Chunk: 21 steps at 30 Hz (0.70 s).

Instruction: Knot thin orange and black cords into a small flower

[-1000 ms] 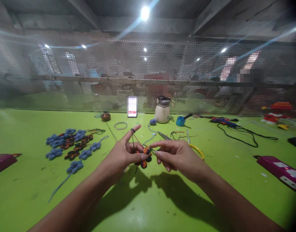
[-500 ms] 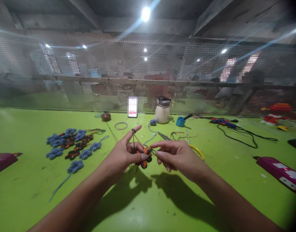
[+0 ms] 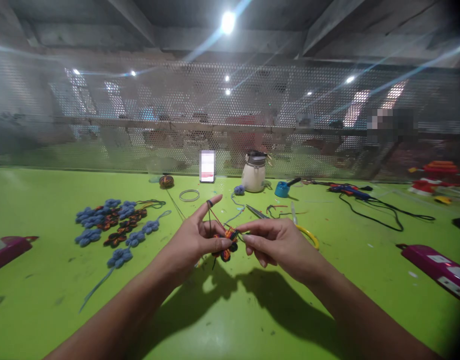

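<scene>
Between the thumb and fingers of my left hand [image 3: 192, 242] is a dark, orange-and-yellow crochet flower [image 3: 225, 254]. A strand of yarn [image 3: 209, 212] loops round my raised left index finger and runs down to the flower. My right hand [image 3: 282, 242] is closed in a pinch at the flower's right edge, on a thin crochet hook that its fingers mostly hide. Scissors [image 3: 308, 236] with a yellow handle lie behind my right hand. A multicoloured yarn ball [image 3: 166, 182] sits further back, its strand trailing towards my left hand.
Blue crochet flowers [image 3: 88, 237] and dark orange ones [image 3: 118, 239] lie at left. Behind stand a phone [image 3: 207, 167], a white jar [image 3: 253, 176] and a blue pot [image 3: 281, 189]. A glue gun [image 3: 350, 190] and a purple power strip [image 3: 434, 267] are at right.
The whole view has shifted slightly, so things on the table appear a little further right. Both hands keep nearly the same pose at the flower.
</scene>
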Each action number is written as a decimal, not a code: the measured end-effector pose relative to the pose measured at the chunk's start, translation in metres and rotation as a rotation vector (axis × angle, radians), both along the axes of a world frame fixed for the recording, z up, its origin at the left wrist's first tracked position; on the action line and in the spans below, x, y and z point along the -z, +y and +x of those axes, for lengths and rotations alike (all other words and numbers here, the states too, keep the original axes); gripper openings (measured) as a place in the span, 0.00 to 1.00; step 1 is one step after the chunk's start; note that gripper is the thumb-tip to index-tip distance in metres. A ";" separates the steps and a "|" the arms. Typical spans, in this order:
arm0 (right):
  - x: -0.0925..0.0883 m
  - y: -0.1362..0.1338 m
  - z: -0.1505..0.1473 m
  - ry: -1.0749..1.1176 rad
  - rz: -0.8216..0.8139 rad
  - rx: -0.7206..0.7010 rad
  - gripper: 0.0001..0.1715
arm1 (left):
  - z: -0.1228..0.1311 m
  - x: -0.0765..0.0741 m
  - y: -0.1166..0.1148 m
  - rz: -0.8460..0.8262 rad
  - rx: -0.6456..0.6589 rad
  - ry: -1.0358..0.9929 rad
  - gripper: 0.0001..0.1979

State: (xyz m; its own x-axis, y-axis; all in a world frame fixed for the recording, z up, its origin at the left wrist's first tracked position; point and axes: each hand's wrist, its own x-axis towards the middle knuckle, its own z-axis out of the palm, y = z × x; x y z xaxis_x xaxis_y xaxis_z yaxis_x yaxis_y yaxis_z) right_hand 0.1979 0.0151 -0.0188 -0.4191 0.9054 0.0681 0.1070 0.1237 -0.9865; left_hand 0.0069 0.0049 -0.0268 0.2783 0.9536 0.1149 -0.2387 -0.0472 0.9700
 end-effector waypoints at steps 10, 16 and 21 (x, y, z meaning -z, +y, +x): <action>-0.002 -0.002 -0.001 0.011 0.020 0.007 0.11 | 0.000 -0.002 0.000 0.003 0.005 0.000 0.49; -0.002 -0.003 -0.001 0.011 0.021 0.011 0.11 | 0.000 -0.004 -0.001 -0.014 -0.009 -0.004 0.50; -0.001 -0.001 0.000 0.009 0.039 -0.006 0.10 | 0.001 -0.004 -0.001 -0.022 -0.006 -0.015 0.50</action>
